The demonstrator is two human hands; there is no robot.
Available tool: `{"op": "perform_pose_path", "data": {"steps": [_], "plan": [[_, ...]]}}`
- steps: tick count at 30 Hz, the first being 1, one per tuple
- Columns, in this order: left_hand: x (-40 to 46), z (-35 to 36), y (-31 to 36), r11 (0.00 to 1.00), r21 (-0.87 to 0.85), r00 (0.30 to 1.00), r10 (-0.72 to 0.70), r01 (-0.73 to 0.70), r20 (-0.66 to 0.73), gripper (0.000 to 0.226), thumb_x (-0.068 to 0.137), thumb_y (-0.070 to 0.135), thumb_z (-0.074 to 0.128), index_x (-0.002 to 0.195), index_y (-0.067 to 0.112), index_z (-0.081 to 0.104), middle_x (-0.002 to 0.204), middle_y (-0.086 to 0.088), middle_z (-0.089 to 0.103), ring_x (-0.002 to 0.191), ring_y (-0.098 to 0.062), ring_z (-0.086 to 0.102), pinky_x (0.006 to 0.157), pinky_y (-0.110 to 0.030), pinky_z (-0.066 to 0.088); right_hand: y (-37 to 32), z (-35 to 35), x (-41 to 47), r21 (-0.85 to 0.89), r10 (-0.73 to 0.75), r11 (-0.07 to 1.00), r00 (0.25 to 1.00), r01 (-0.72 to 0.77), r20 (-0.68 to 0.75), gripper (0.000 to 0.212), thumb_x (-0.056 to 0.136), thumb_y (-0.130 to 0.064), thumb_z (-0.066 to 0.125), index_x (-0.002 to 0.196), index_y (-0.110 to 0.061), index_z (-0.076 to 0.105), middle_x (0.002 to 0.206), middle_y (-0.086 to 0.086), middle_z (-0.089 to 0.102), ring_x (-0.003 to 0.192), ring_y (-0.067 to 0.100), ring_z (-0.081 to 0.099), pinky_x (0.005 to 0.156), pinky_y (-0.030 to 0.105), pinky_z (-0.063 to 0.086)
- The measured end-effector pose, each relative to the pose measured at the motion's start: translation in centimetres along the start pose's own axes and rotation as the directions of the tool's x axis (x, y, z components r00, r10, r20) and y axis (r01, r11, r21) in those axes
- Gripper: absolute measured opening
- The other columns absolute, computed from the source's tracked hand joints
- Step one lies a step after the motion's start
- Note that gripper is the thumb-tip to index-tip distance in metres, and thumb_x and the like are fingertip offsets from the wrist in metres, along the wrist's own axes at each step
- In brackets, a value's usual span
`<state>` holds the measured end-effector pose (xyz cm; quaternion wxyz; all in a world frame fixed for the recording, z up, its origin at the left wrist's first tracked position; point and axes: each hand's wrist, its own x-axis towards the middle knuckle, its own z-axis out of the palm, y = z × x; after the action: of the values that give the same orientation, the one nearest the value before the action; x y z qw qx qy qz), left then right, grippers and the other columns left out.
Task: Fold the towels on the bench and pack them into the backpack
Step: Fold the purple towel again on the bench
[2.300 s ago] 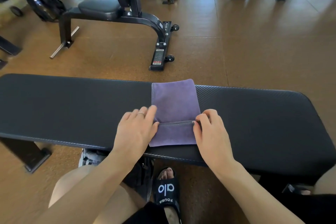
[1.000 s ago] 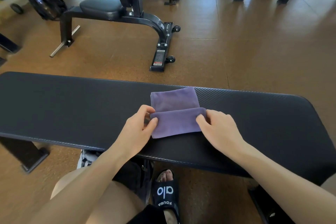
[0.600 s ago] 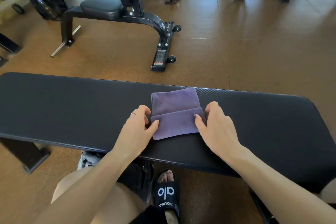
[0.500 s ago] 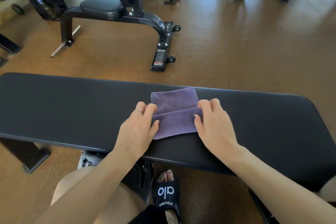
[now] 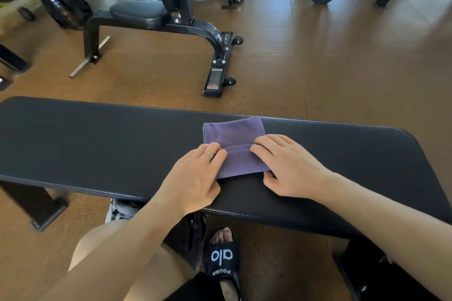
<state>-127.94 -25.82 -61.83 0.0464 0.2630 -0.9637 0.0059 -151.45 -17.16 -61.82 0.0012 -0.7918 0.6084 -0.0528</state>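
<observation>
Towel (image 5: 241, 151) now flatter, seemingly under fingers (image 5: 263, 148).

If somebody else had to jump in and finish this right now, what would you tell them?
Left hand: lies flat on the left edge of the purple towel, fingers straight, pressing.
Right hand: lies flat on the towel's right edge, thumb tucked at the near corner.
The towel sits on the black bench, its near part folded over, the far part still a single layer showing.
Done: the fold is partly made.
Left: finish folding, then pack it. A dark bag shows under the bench by the knee; I cannot tell if it is the backpack. No other towels are in sight.
</observation>
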Motion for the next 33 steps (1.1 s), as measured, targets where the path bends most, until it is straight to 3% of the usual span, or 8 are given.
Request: {"op": "perform_pose_path", "data": {"steps": [4, 8, 11, 13, 16, 20, 27, 33], "plan": [[0.1, -0.4, -0.3, 0.999, 0.037, 1.000, 0.003, -0.003, -0.006, 0.030, 0.072, 0.021, 0.058, 0.100, 0.013, 0.058, 0.096, -0.001, 0.060, 0.080, -0.022, 0.060, 0.060, -0.033, 0.053, -0.1, 0.2, 0.3, 0.034, 0.031, 0.999, 0.998, -0.030, -0.050, 0.035, 0.082, -0.030, 0.048, 0.112, -0.019, 0.061, 0.107, -0.005, 0.063, 0.097, 0.016, 0.058, 0.095, 0.031, 0.045], [-0.8, -1.4, -0.7, 0.963, -0.206, 0.985, -0.174, 0.173, 0.015, 0.023, 0.082, 0.026, 0.046, 0.104, 0.024, 0.054, 0.096, 0.011, 0.059, 0.081, -0.014, 0.058, 0.066, -0.032, 0.051, -0.7, -0.2, -0.2, 0.268, 0.153, 0.956, 0.982, -0.119, -0.111, 0.033, 0.084, -0.032, 0.048, 0.111, -0.020, 0.063, 0.095, -0.009, 0.066, 0.083, 0.010, 0.060, 0.085, 0.027, 0.047], [-0.9, -1.8, -0.9, 0.799, -0.484, 0.932, -0.341, 0.355, 0.121, 0.020, 0.086, 0.014, 0.051, 0.098, 0.029, 0.056, 0.086, 0.012, 0.062, 0.072, -0.009, 0.057, 0.066, -0.026, 0.047, -1.1, -0.2, -0.2, 0.486, 0.280, 0.846, 0.958, -0.218, -0.057, 0.020, 0.087, -0.025, 0.050, 0.104, -0.022, 0.061, 0.084, -0.012, 0.062, 0.072, 0.007, 0.057, 0.066, 0.023, 0.043], [-0.6, -1.6, -1.1, 0.672, -0.604, 0.895, -0.408, 0.428, 0.179, 0.022, 0.088, 0.008, 0.049, 0.095, 0.027, 0.058, 0.078, 0.006, 0.063, 0.065, -0.008, 0.055, 0.062, -0.022, 0.044, -1.1, -0.2, 0.2, 0.590, 0.375, 0.750, 0.927, -0.297, -0.009, 0.019, 0.090, -0.019, 0.051, 0.106, -0.023, 0.059, 0.085, -0.013, 0.062, 0.076, 0.005, 0.058, 0.065, 0.023, 0.044], [0.0, -1.0, -1.4, 0.557, -0.661, 0.844, -0.481, 0.503, 0.237, 0.018, 0.093, 0.011, 0.048, 0.101, 0.026, 0.055, 0.081, 0.000, 0.066, 0.070, -0.010, 0.060, 0.064, -0.025, 0.048, -0.9, -0.3, 1.0, 0.664, 0.472, 0.645, 0.880, -0.379, 0.044, 0.017, 0.093, -0.018, 0.048, 0.106, -0.024, 0.056, 0.091, -0.010, 0.061, 0.082, 0.006, 0.057, 0.068, 0.024, 0.043], [0.9, -0.5, -1.9, 0.487, -0.652, 0.774, -0.577, 0.582, 0.261, 0.019, 0.096, 0.018, 0.051, 0.115, 0.023, 0.049, 0.097, 0.003, 0.064, 0.085, -0.014, 0.066, 0.070, -0.025, 0.051, -0.5, 0.4, 2.3, 0.667, 0.527, 0.613, 0.848, -0.425, 0.057, 0.009, 0.094, -0.022, 0.048, 0.102, -0.023, 0.053, 0.094, -0.009, 0.058, 0.084, 0.008, 0.055, 0.068, 0.025, 0.042], [1.3, 0.1, -1.9, 0.560, -0.580, 0.781, -0.577, 0.592, 0.240, 0.017, 0.090, 0.025, 0.053, 0.106, 0.030, 0.054, 0.096, -0.001, 0.057, 0.078, -0.019, 0.065, 0.075, -0.038, 0.059, -0.3, 1.7, 3.6, 0.575, 0.531, 0.663, 0.843, -0.479, 0.090, 0.016, 0.097, -0.029, 0.044, 0.111, -0.025, 0.050, 0.102, -0.001, 0.051, 0.090, 0.014, 0.054, 0.077, 0.032, 0.047], [1.5, 0.6, -1.4, 0.578, -0.519, 0.756, -0.611, 0.630, 0.236, 0.021, 0.092, 0.028, 0.050, 0.112, 0.025, 0.055, 0.107, 0.002, 0.050, 0.087, -0.009, 0.054, 0.067, -0.023, 0.044, 0.0, 1.1, 3.8, 0.559, 0.535, 0.647, 0.831, -0.519, 0.152, 0.020, 0.097, -0.030, 0.044, 0.112, -0.023, 0.055, 0.103, -0.001, 0.057, 0.092, 0.014, 0.056, 0.079, 0.032, 0.049]]}}
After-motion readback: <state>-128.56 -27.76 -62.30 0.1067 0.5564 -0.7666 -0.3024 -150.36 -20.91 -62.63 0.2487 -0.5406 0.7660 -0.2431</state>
